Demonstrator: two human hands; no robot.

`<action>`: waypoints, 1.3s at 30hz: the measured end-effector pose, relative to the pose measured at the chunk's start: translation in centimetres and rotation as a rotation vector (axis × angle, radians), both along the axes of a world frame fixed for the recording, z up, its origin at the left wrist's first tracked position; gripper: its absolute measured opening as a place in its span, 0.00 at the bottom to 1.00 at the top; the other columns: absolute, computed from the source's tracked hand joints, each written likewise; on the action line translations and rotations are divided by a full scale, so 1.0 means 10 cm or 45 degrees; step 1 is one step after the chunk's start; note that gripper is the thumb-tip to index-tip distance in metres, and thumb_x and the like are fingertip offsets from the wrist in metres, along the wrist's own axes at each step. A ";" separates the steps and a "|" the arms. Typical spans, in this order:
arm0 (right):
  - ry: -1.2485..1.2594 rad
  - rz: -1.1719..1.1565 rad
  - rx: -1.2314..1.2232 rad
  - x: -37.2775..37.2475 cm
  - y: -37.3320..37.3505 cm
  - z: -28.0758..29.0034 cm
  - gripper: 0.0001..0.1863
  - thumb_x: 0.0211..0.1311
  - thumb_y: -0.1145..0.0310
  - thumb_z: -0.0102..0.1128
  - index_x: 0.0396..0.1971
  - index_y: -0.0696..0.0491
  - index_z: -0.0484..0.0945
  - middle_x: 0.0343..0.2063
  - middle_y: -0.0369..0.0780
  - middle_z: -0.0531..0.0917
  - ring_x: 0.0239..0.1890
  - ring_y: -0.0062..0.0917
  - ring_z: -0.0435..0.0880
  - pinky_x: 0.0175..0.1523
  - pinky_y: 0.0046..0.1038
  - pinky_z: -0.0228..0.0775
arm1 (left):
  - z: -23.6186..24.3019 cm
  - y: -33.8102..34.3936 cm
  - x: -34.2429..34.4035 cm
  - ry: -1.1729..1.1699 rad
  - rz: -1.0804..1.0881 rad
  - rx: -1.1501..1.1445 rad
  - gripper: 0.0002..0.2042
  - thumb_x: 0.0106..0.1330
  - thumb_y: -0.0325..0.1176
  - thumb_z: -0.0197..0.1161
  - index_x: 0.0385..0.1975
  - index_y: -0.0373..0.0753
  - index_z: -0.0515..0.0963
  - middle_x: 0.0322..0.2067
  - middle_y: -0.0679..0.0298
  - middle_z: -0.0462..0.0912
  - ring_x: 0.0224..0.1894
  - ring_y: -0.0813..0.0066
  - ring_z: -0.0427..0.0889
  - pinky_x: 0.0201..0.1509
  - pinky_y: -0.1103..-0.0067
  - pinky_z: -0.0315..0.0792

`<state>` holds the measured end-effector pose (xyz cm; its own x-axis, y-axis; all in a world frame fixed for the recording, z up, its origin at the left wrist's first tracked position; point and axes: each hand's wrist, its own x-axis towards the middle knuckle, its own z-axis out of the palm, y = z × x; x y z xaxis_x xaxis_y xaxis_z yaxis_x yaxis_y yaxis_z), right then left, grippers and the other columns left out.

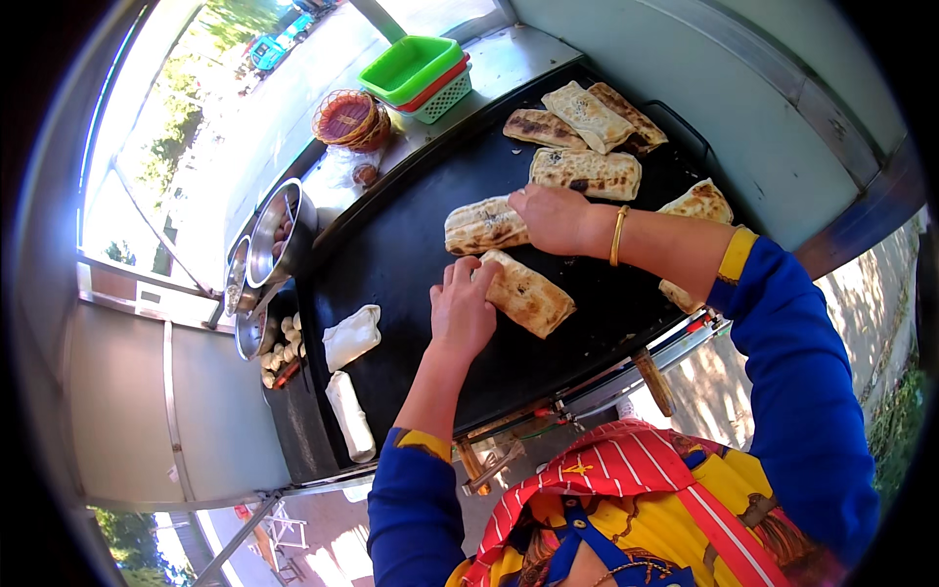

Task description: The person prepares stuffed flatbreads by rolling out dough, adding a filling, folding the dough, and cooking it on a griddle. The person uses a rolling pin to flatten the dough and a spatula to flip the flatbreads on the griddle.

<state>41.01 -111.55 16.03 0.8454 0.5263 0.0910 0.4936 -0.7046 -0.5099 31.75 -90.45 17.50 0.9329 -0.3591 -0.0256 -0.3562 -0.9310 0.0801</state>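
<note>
Midway along the black griddle point(396, 245), the left hand point(464, 311), loosely open, touches a browned flatbread point(533, 296); the right hand point(559, 219), fingers curled, meets a paler flatbread point(483, 225), whether gripping I cannot tell.

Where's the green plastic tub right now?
The green tub is near the head view's top, left of centre, stacked on a red tub, just right of the wicker baskets.

bright daylight | upper-left glare, blown out | pavement point(863, 298) dappled | edges bent, corners black
</note>
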 end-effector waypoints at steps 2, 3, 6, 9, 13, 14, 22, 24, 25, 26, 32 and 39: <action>-0.082 -0.026 0.025 0.12 -0.08 0.13 0.17 0.55 0.72 0.58 0.45 0.58 0.78 0.39 0.52 0.84 0.44 0.46 0.83 0.51 0.41 0.76 | -0.02 -0.03 0.18 -0.018 0.060 0.047 0.28 0.52 0.20 0.60 0.56 0.48 0.72 0.58 0.59 0.71 0.62 0.58 0.69 0.55 0.59 0.67; -0.126 -0.019 0.046 0.15 -0.16 0.20 0.17 0.54 0.70 0.59 0.45 0.59 0.80 0.38 0.51 0.85 0.43 0.45 0.84 0.51 0.41 0.76 | -0.08 -0.03 0.22 -0.019 0.097 0.065 0.28 0.52 0.19 0.60 0.55 0.48 0.72 0.58 0.59 0.71 0.61 0.58 0.70 0.55 0.59 0.67; -0.086 -0.195 0.152 0.09 -0.64 0.39 0.20 0.52 0.66 0.65 0.46 0.58 0.82 0.31 0.49 0.85 0.36 0.40 0.86 0.44 0.37 0.77 | -0.03 -0.17 0.16 -0.080 -0.203 0.087 0.32 0.53 0.18 0.58 0.62 0.49 0.70 0.64 0.60 0.67 0.68 0.58 0.65 0.67 0.54 0.59; -0.073 -0.349 0.235 0.00 -1.24 0.32 0.23 0.53 0.66 0.68 0.49 0.59 0.81 0.27 0.46 0.85 0.29 0.32 0.84 0.37 0.32 0.75 | 0.03 -0.28 0.16 0.050 -0.372 0.104 0.35 0.52 0.17 0.59 0.65 0.49 0.68 0.68 0.62 0.63 0.72 0.61 0.59 0.75 0.53 0.48; 0.130 -0.463 0.158 -0.17 -1.46 0.45 0.23 0.54 0.66 0.69 0.49 0.61 0.81 0.28 0.43 0.85 0.29 0.29 0.83 0.36 0.30 0.74 | 0.15 -0.21 0.21 0.133 -0.347 0.052 0.32 0.53 0.19 0.58 0.62 0.47 0.70 0.64 0.61 0.69 0.68 0.60 0.65 0.69 0.58 0.56; 0.128 -0.463 0.169 -0.16 -1.48 0.40 0.23 0.54 0.65 0.69 0.49 0.61 0.81 0.29 0.43 0.85 0.29 0.28 0.82 0.36 0.30 0.74 | 0.20 -0.16 0.21 0.205 -0.302 0.021 0.31 0.53 0.19 0.58 0.61 0.47 0.71 0.63 0.61 0.70 0.67 0.60 0.67 0.68 0.59 0.58; 0.070 -0.682 0.197 0.19 -1.64 0.15 0.25 0.54 0.63 0.71 0.49 0.61 0.80 0.35 0.45 0.86 0.36 0.32 0.85 0.43 0.32 0.76 | 0.56 0.07 0.05 0.137 -0.178 -0.026 0.19 0.62 0.26 0.55 0.55 0.43 0.76 0.52 0.59 0.79 0.59 0.62 0.75 0.63 0.66 0.64; 0.137 -0.752 0.192 0.31 -1.62 0.16 0.26 0.53 0.61 0.72 0.48 0.60 0.80 0.37 0.46 0.86 0.39 0.34 0.85 0.45 0.33 0.76 | 0.60 0.15 0.00 0.106 -0.180 -0.047 0.18 0.64 0.27 0.56 0.54 0.42 0.76 0.52 0.59 0.80 0.59 0.62 0.75 0.62 0.65 0.64; 0.182 -0.746 0.205 0.38 -1.61 0.17 0.26 0.52 0.60 0.72 0.48 0.60 0.80 0.38 0.47 0.86 0.41 0.34 0.85 0.46 0.34 0.76 | 0.63 0.17 -0.05 0.128 -0.185 -0.052 0.17 0.65 0.28 0.56 0.54 0.42 0.76 0.52 0.59 0.80 0.58 0.62 0.76 0.62 0.65 0.64; 0.227 -0.741 0.220 0.46 -1.59 0.18 0.26 0.52 0.60 0.72 0.48 0.60 0.80 0.39 0.47 0.86 0.42 0.35 0.85 0.47 0.34 0.76 | 0.67 0.20 -0.10 0.149 -0.192 -0.058 0.17 0.65 0.29 0.56 0.54 0.42 0.76 0.52 0.58 0.80 0.58 0.62 0.76 0.63 0.65 0.64; 0.048 -0.797 -0.049 0.62 -1.38 0.14 0.33 0.52 0.54 0.72 0.54 0.60 0.77 0.46 0.51 0.84 0.49 0.38 0.84 0.54 0.36 0.75 | 0.52 0.29 -0.24 0.091 -0.251 -0.175 0.14 0.65 0.30 0.60 0.51 0.42 0.78 0.47 0.58 0.83 0.53 0.60 0.79 0.59 0.67 0.66; 0.081 -0.811 -0.209 1.03 -0.87 0.01 0.45 0.51 0.48 0.71 0.64 0.56 0.63 0.64 0.52 0.68 0.67 0.46 0.66 0.69 0.44 0.62 | 0.60 0.02 -0.40 0.173 -0.140 -0.192 0.13 0.67 0.32 0.60 0.51 0.43 0.79 0.51 0.58 0.83 0.52 0.54 0.79 0.63 0.68 0.65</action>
<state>51.32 -120.23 16.13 0.9971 -0.0760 -0.0080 -0.0732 -0.9198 -0.3855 27.77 -90.29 23.47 0.8795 -0.4679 -0.0866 -0.4314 -0.8608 0.2699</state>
